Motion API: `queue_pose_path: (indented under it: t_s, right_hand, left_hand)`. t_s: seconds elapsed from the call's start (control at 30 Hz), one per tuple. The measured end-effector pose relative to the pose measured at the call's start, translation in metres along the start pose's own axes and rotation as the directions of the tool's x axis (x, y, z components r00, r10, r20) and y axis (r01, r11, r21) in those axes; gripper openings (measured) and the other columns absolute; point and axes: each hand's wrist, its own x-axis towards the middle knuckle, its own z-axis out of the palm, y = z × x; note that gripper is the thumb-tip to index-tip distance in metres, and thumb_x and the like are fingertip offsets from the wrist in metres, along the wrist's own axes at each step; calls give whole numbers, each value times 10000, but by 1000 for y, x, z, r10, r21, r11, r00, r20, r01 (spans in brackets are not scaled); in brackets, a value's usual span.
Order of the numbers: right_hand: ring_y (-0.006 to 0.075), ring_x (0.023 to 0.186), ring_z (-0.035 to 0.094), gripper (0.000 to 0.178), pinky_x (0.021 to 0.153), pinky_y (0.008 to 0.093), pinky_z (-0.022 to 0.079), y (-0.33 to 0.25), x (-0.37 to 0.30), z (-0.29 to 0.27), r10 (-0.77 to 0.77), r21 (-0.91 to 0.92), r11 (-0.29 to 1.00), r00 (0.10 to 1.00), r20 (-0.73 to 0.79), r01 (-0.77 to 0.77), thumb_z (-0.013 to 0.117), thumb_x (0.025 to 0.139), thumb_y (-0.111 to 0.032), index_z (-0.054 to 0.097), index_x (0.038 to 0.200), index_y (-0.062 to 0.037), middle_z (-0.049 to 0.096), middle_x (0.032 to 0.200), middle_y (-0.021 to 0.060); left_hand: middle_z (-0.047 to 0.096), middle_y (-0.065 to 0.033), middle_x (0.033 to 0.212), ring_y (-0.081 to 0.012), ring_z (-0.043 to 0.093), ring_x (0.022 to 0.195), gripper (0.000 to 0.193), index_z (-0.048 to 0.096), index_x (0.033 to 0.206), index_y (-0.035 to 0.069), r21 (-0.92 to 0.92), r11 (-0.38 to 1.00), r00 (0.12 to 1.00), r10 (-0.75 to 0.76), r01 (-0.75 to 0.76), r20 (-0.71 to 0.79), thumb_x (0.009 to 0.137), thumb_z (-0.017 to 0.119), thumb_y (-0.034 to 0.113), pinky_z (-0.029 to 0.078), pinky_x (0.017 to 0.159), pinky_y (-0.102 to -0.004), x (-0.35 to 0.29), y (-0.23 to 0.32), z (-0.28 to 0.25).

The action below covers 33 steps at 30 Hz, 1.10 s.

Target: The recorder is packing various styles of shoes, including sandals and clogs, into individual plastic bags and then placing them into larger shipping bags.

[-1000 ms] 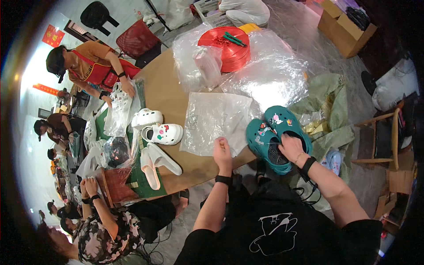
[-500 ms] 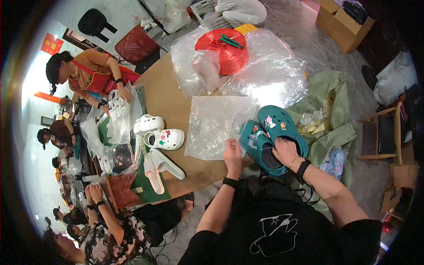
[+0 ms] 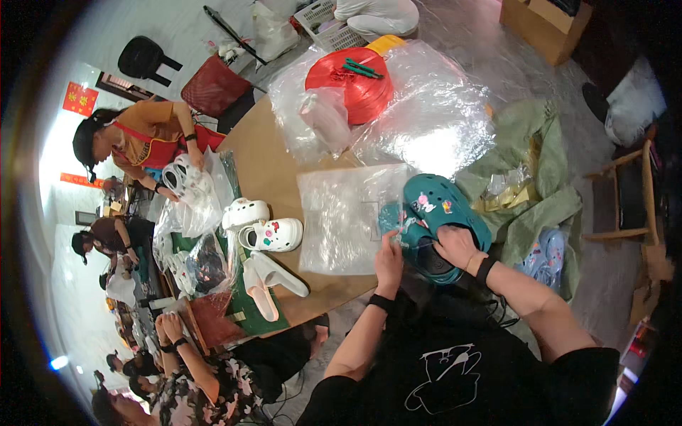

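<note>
A pair of teal clogs (image 3: pixel 462 206) with small charms sits side by side at the table's right end. My right hand (image 3: pixel 457 248) is closed on the pair, its fingers inside the foot openings. A clear plastic bag (image 3: pixel 334 220) lies flat on the brown table (image 3: pixel 259 153). Its right end covers the toe of the left clog. My left hand (image 3: pixel 388 261) pinches the near edge of that bag, close beside the left clog.
White clogs (image 3: pixel 277 235) and pale slides (image 3: pixel 261 284) lie to the left. A red twine roll (image 3: pixel 369 92) carrying green snips (image 3: pixel 362 68) stands among plastic sheets at the back. Across the table, a co-worker (image 3: pixel 145 138) handles bagged white shoes. A green sack (image 3: pixel 518 142) lies right.
The bag's end has been drawn over the left clog's toe, and my left hand has moved slightly right along with it. The co-worker has lifted white shoes in a bag.
</note>
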Motion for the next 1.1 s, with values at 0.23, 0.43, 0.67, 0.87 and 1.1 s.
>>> queue_pose_path:
  t_s: [0.23,0.43,0.67,0.87,1.1]
  right_hand:
    - [278,732,622,187,587,383,508,19,-8,28,-193,-53,979,980,43,195,632,711,-174,569,820,-35,605,789,116]
    - [291,757,616,228,630,389,499,22,-15,46,-105,-39,993,993,51,107,630,743,-250,576,813,-39,600,803,129]
    - [326,761,604,170,628,414,487,18,-13,48,-230,12,973,973,33,230,594,745,-200,566,801,-42,581,775,143]
    - [347,723,584,123,610,438,472,24,-15,57,-303,132,941,950,-80,311,568,739,-143,511,777,-41,542,740,153]
    - [346,715,591,131,599,432,468,22,2,47,-344,180,920,937,-54,348,573,727,-121,494,799,-47,546,741,153]
  left_hand:
    - [574,-134,606,-324,587,597,154,542,978,117,152,988,998,-38,29,56,908,536,254,420,532,-427,12,7,-10]
    - [469,-172,905,-372,550,772,148,534,831,50,436,810,919,362,-392,154,781,627,154,445,619,-454,44,30,-24]
    - [611,-199,861,-400,601,741,249,533,1020,40,407,908,991,51,-97,124,813,563,173,474,657,-487,78,4,-7]
    - [629,-165,766,-347,610,673,174,563,1038,63,226,963,988,155,-147,-17,887,517,135,465,587,-422,72,22,1]
    - [626,-166,868,-347,614,684,198,544,1066,66,394,876,958,218,-277,188,898,507,163,474,573,-439,73,47,5]
